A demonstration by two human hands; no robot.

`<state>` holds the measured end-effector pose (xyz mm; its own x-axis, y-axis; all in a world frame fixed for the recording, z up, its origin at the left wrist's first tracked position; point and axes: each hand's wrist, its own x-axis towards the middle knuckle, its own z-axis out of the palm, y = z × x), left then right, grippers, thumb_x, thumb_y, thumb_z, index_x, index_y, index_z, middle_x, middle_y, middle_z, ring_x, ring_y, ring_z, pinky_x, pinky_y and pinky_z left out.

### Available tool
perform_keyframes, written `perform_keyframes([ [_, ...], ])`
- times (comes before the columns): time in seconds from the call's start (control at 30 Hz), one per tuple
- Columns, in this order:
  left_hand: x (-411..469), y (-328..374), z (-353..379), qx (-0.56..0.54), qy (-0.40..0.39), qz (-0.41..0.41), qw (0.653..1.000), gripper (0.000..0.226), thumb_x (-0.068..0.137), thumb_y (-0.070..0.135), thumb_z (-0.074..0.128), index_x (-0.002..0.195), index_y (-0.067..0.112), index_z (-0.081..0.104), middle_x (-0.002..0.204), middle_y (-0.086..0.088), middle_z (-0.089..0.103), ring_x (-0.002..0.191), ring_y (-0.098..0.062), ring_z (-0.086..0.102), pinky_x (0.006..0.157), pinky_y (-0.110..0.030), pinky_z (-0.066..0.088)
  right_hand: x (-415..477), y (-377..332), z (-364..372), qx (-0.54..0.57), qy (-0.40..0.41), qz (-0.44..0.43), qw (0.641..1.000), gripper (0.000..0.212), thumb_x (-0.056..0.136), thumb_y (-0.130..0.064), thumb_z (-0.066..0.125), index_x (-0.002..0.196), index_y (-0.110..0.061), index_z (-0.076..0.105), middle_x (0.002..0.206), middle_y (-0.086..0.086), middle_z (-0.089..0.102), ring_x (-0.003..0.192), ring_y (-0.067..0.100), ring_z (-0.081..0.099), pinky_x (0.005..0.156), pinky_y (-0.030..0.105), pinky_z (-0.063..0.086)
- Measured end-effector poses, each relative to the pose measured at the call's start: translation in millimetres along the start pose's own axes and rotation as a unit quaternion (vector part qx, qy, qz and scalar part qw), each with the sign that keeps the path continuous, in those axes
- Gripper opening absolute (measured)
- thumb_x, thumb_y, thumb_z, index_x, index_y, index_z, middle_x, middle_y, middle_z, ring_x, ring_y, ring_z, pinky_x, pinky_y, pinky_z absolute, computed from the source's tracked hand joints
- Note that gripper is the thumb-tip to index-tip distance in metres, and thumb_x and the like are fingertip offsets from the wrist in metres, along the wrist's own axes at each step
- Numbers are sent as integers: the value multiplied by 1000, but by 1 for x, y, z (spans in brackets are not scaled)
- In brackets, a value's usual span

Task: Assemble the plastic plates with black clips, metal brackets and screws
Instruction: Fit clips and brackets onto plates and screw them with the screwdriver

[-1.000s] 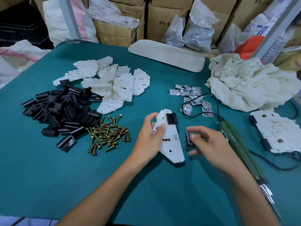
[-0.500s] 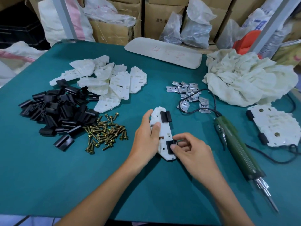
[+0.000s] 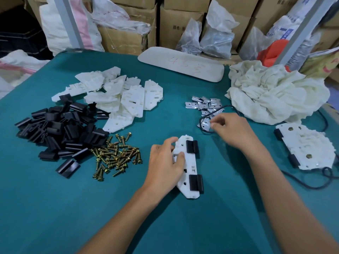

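1. Teal table [image 3: 55, 208] lies under everything, close to the person.
2. Left hand [image 3: 165, 162] grips the plate [image 3: 189, 173], curled fingers pressing it flat on the table just right of the palm.
3. Screws [image 3: 117, 156] lie just left of that hand.
4. Right hand [image 3: 233, 131], beyond the plate, pinches a bracket [image 3: 205, 123] at its fingertips, at the near edge of the heap [image 3: 203, 104]. I cannot tell whether the bracket has left the table.
5. The step looks to be fetching a bracket. To do it well, take one only and lift it clear of the cable [image 3: 224, 106] looped by the fingertips. Keep the left hand steady so the plate's holes stay up, ready to meet the bracket's hole.
6. The plate's long axis runs near to far, its near end swung slightly right. Its two clips [image 3: 192, 146] sit on the long edge away from the left hand, one towards each end.
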<state>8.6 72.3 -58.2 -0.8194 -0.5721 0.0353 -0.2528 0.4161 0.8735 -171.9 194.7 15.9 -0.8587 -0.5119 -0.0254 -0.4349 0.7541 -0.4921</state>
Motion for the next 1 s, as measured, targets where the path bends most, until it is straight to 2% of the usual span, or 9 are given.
perform_keyframes([
  [0.17, 1, 1, -2, 54, 23, 28, 998, 43, 94, 30, 59, 136, 27, 50, 127, 15, 48, 118, -4, 26, 100, -18, 24, 49, -6, 7, -76, -56, 41, 995, 11, 90, -20, 65, 89, -18, 76, 98, 7, 73, 94, 27, 64, 74, 32, 45],
  [0.33, 1, 1, -3, 27, 30, 22, 999, 41, 93, 29, 60, 133, 31, 51, 125, 21, 48, 118, 2, 26, 100, -17, 25, 75, -3, 3, -127, -101, 48, 986, 22, 96, -15, 52, 96, -3, 70, 106, 17, 71, 96, 33, 65, 78, 37, 51],
  [0.5, 2, 3, -5, 18, 27, 23, 999, 39, 94, 27, 61, 132, 32, 51, 124, 22, 49, 119, 1, 28, 101, -17, 27, 85, -2, -7, -105, -158, 52, 980, 20, 93, -15, 68, 95, 5, 69, 110, 22, 71, 79, 24, 53, 70, 33, 44],
  [0.6, 2, 1, -7, 11, 25, 29, 999, 40, 94, 27, 62, 132, 30, 51, 123, 22, 51, 117, 3, 28, 98, -15, 27, 76, -6, -24, -116, -125, 31, 985, 23, 90, -13, 66, 94, 10, 68, 101, 29, 69, 76, 22, 50, 67, 33, 40],
  [0.7, 2, -1, -9, 24, 36, 39, 998, 43, 93, 27, 63, 134, 28, 51, 122, 20, 52, 115, 2, 28, 95, -10, 24, 52, -12, -46, -196, -16, -5, 980, 19, 85, -14, 63, 70, -2, 60, 73, 17, 60, 71, 31, 54, 59, 34, 39],
  [0.8, 5, 0, -12, 39, 63, 50, 996, 43, 92, 28, 65, 134, 28, 53, 119, 21, 49, 113, 4, 25, 91, 2, 19, 1, -18, -42, -267, 60, -53, 960, 15, 86, -20, 62, 83, -7, 68, 87, 15, 67, 82, 38, 62, 68, 40, 49],
  [0.87, 6, 1, -14, 42, 73, 55, 995, 41, 93, 30, 66, 132, 30, 53, 118, 22, 49, 114, 4, 25, 90, 6, 16, -39, -21, -19, -301, 28, -89, 949, 17, 92, -24, 57, 92, -9, 66, 97, 11, 65, 87, 36, 64, 72, 40, 51],
  [0.93, 7, 3, -15, 56, 79, 72, 993, 37, 93, 31, 65, 129, 31, 55, 117, 21, 51, 115, 2, 27, 93, 3, 18, -69, -20, -2, -262, -18, -111, 958, 20, 98, -32, 55, 95, -17, 67, 98, 1, 64, 93, 29, 64, 76, 37, 49],
  [1.0, 8, 6, -13, 85, 86, 102, 987, 32, 93, 31, 66, 124, 29, 59, 115, 18, 56, 113, -3, 32, 95, -10, 25, -79, -15, -2, -135, -2, -94, 986, 18, 96, -40, 61, 88, -25, 69, 79, -10, 60, 82, 17, 60, 70, 32, 42],
])
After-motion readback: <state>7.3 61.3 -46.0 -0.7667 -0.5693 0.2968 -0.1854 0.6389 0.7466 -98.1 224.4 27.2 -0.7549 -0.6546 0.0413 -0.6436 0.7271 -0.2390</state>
